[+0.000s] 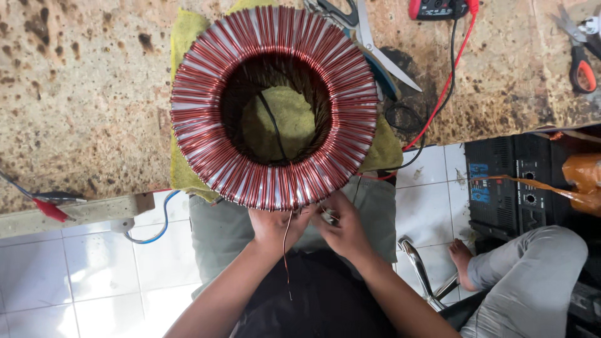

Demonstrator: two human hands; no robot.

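At the near edge of the copper-wound toroidal coil, which lies on a yellow-green cloth on the stained desk, I find my left hand curled with its fingertips against the coil's lower rim, pinching a thin copper wire that trails down toward my lap. Just right of it, below the same rim, my right hand is closed in a pinch on a small pale piece I cannot identify. Beyond the coil lie scissors and a red test lead; right of it, another person's bare foot rests on the tiled floor.
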